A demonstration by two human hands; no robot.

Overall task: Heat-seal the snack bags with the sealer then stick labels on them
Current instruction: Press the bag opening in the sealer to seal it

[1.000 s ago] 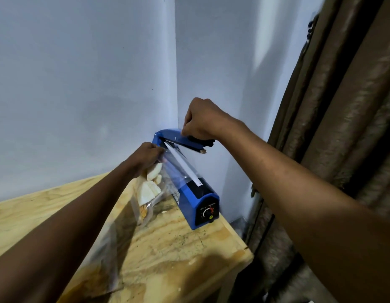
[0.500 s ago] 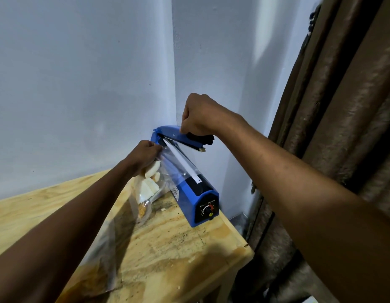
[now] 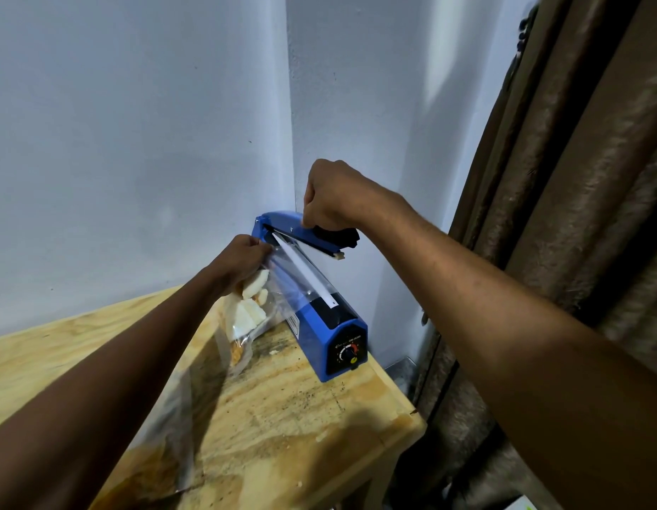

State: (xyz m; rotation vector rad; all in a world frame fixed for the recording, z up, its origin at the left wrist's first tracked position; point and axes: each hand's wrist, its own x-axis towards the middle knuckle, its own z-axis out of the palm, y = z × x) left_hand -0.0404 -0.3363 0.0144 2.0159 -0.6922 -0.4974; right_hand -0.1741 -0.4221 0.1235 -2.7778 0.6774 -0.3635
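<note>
A blue heat sealer (image 3: 329, 331) stands along the right edge of the wooden table (image 3: 283, 417), with its dial facing me. Its lever arm (image 3: 301, 235) is lifted at an angle. My right hand (image 3: 334, 200) is closed over the arm near its black handle. My left hand (image 3: 242, 259) pinches the top of a clear snack bag (image 3: 253, 311) holding pale chips. The bag's open edge lies across the sealer's white sealing strip (image 3: 308, 276), under the raised arm.
A second clear bag (image 3: 161, 447) with snacks lies on the table, partly hidden under my left forearm. White walls meet in a corner just behind the sealer. A brown curtain (image 3: 562, 178) hangs at the right, beyond the table's edge.
My left hand has slid the bag's top up along the sealing strip toward the hinge. The right hand stays on the raised lever arm.
</note>
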